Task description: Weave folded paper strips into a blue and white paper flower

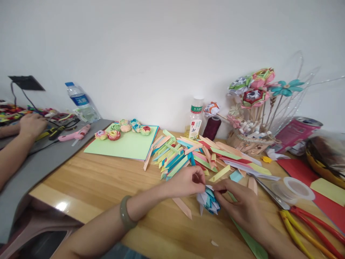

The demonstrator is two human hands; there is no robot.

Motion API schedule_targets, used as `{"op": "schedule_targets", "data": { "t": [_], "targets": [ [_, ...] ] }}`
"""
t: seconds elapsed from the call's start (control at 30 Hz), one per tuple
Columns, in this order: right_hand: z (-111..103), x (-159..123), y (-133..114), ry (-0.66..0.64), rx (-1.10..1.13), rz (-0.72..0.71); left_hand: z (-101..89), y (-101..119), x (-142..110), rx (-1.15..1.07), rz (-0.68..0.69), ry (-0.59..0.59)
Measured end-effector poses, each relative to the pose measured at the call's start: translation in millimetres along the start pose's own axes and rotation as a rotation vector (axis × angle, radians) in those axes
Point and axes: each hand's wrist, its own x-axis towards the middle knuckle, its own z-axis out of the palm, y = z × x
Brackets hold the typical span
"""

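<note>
From the blue-and-white folded-paper flower (pixel 208 201), the way toward ten o'clock was blocked by the left hand (pixel 187 181); farther out, between nine and ten, passage was offered across the pale wooden tabletop (pixel 113 176). Twelve o'clock was obstructed by a heap of multicoloured folded paper strips (pixel 183 158), one o'clock by a wood-coloured basket (pixel 252 145), three o'clock by the right hand (pixel 239 201) and, beyond it, steel scissors with red and yellow handles (pixel 286 207).
</note>
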Motion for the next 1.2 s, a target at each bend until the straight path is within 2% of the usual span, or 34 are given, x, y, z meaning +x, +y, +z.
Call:
{"op": "schedule_targets", "data": {
  "t": [0.17, 0.27, 0.33, 0.4, 0.47, 0.57, 0.63, 0.77, 0.87, 1.0, 1.2],
  "targets": [
    [-6, -1, 1, 0.159, -0.076, -0.246, 2.2, 7, -3, -0.164, -0.033, -0.185],
    [-6, -1, 2, 0.183, -0.118, -0.351, 8.8, 5, -6, -0.254, 0.040, -0.325],
    [-6, 0, 1, 0.213, -0.149, -0.372, 11.6, 4, -7, -0.212, 0.092, -0.353],
    [-6, 1, -3, 0.250, -0.134, -0.295, 12.1, 3, -8, -0.033, 0.119, -0.245],
    [-8, 4, -9, 0.219, -0.026, -0.094, 11.4, 3, -8, 0.236, 0.146, -0.060],
    [-9, 9, -16, -0.013, 0.230, 0.293, 11.0, 5, -9, 0.564, 0.206, 0.117],
    [-8, 11, -17, -0.129, 0.392, 0.440, 12.3, 6, -10, 0.723, 0.198, 0.163],
    [-4, 13, -17, -0.226, 0.615, 0.541, 16.4, 7, -13, 0.956, 0.123, 0.189],
    [-1, 12, -17, -0.242, 0.672, 0.602, 18.5, 7, -15, 0.996, 0.113, 0.180],
    [1, 9, -16, -0.242, 0.710, 0.647, 19.4, 4, -14, 0.928, 0.129, 0.160],
    [4, 8, -14, -0.237, 0.730, 0.636, 20.9, 1, -14, 0.703, 0.124, 0.180]
  ]
}}
